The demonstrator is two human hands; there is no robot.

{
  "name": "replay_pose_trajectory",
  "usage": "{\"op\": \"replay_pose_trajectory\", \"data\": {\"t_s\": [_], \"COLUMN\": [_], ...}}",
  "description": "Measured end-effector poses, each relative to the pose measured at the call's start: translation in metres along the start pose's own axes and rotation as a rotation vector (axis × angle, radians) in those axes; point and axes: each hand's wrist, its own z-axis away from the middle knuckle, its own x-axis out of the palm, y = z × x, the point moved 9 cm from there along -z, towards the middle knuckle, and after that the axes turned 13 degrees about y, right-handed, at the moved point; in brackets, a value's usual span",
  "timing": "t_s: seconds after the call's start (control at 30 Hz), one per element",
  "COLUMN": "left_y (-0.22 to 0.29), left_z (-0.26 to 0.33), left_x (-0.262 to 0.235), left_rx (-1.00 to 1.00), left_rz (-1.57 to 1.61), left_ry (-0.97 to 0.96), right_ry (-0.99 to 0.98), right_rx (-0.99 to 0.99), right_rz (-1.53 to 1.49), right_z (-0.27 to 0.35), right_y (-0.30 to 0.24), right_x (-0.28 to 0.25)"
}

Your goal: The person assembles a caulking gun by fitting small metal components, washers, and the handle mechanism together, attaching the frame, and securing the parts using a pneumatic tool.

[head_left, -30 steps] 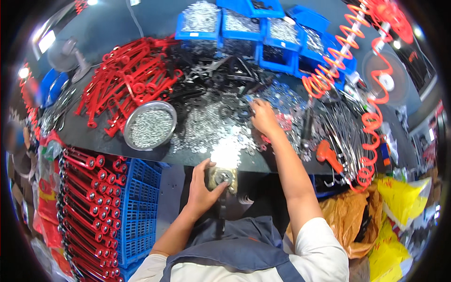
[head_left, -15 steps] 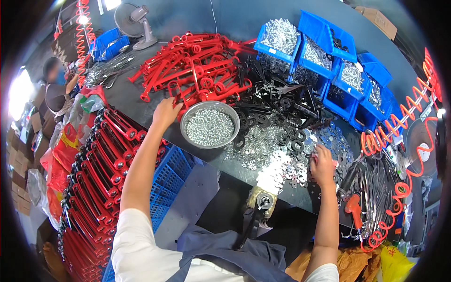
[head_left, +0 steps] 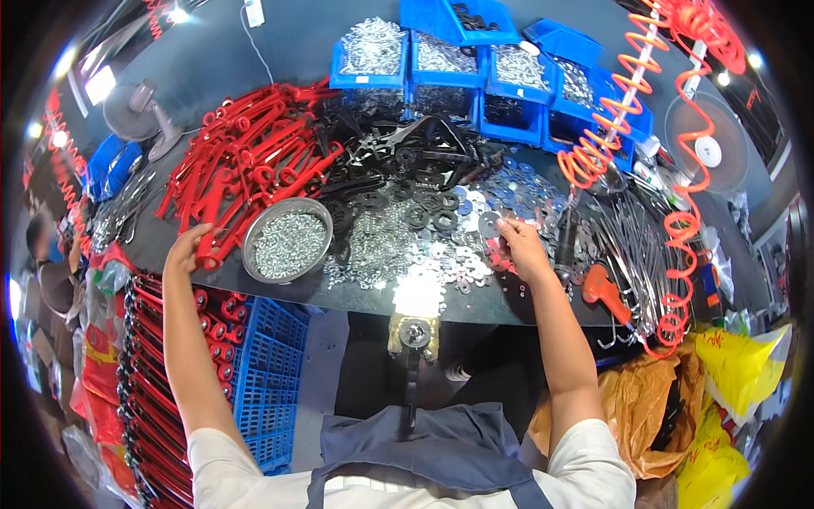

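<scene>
My left hand has its fingers around the near end of a red tubular metal part, at the edge of a heap of similar red parts. Between thumb and fingers my right hand pinches a round grey washer above the loose small parts. A metal bowl full of small silvery fasteners stands just right of my left hand. Black rings and shiny washers lie spread between the bowl and my right hand. A small fixture with a round metal piece sits at the table's front edge.
Blue bins of fasteners stand at the back. On the right are an orange-handled tool, thin metal rods and coiled orange air hoses. A blue crate and stacked red parts stand below left. Another person is far left.
The view has swung to the right. My left hand has closed on a red part and draws it toward the table's front edge. My right hand has lifted with a grey washer pinched in it.
</scene>
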Motion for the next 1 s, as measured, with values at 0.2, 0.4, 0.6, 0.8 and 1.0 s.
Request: {"op": "replay_pose_trajectory", "data": {"t_s": [0.2, 0.4, 0.6, 0.8, 1.0], "left_y": [0.030, 0.021, -0.008, -0.053, -0.100], "left_z": [0.094, 0.251, 0.286, 0.279, 0.263], "left_x": [0.030, 0.209, 0.269, 0.302, 0.306], "left_rx": [0.289, 0.437, 0.458, 0.651, 0.569], "left_rz": [0.522, 0.449, 0.445, -0.034, -0.292], "left_ry": [-0.178, -0.662, -0.747, -0.760, -0.621], "right_ry": [-0.122, -0.199, -0.241, -0.200, -0.244], "right_rx": [0.338, 0.422, 0.480, 0.491, 0.531], "right_rz": [-0.758, -0.846, -0.909, -0.707, -0.771], "right_z": [0.080, 0.152, 0.189, 0.198, 0.200], "right_y": [-0.029, -0.037, -0.013, -0.013, -0.004], "right_x": [0.030, 0.041, 0.042, 0.035, 0.052]}}
